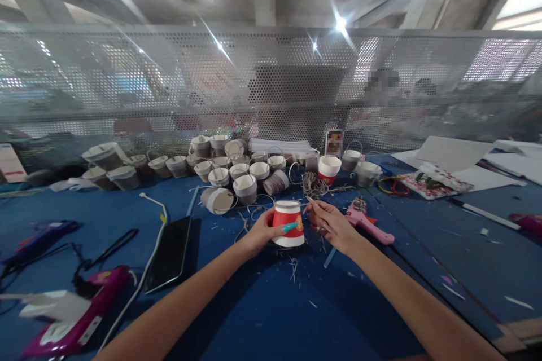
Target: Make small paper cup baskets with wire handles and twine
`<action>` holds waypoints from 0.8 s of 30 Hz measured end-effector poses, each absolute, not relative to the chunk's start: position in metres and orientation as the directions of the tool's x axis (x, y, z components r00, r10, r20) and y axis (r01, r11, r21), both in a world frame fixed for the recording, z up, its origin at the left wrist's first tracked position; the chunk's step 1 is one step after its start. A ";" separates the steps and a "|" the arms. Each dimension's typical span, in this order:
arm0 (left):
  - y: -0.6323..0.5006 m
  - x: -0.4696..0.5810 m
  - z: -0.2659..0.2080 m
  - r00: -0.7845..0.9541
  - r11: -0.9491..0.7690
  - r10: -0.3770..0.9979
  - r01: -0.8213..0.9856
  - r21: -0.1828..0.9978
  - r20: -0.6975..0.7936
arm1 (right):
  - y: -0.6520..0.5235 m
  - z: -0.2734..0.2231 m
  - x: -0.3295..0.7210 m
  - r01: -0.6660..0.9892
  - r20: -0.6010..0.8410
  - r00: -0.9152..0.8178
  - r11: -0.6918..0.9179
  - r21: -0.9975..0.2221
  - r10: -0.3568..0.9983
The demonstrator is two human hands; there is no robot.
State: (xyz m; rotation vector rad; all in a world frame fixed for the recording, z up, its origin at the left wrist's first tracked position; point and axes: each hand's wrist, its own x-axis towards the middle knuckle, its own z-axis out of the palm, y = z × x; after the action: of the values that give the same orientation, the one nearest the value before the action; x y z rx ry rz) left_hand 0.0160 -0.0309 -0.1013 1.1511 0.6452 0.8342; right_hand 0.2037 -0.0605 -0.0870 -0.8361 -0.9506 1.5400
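Note:
My left hand [266, 231] is closed around a red and white paper cup [283, 219], thumb across its front. The cup is upside down, its narrow end up, with a greyish band along the top edge. Close to the cup's right side, my right hand [328, 223] is closed in a pinch. A thin strand seems to run between its fingertips and the cup's top edge; its kind is too small to tell. Behind the hands lies a tangle of grey-brown cord [315, 185]. A pink glue gun [369, 224] rests right of my right hand.
Several small grey-wrapped cups with handles [245, 188] crowd the back. Stacked paper cups [329, 168] stand behind the cord. Leftward lie a black phone [169, 254], a white cable [156, 248] and a purple power strip [91, 304]. White paper sheets [459, 153] lie at right.

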 end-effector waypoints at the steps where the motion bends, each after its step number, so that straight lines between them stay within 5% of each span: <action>1: -0.031 0.016 -0.101 0.549 0.188 0.835 -0.239 0.953 -0.027 | -0.061 -0.087 0.204 -0.417 -0.025 -0.164 -0.092 -0.904 0.986; 24: -0.040 0.016 -0.100 0.667 0.292 0.743 -0.253 0.922 -0.053 | -0.057 -0.099 0.204 -0.335 0.013 -0.195 -0.055 -0.941 0.981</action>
State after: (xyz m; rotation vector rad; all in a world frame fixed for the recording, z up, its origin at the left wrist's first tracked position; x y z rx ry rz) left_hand 0.0161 -0.0399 -0.0996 1.0816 0.5351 0.7074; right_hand 0.2037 -0.0570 -0.0992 -0.8638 -1.0722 1.5098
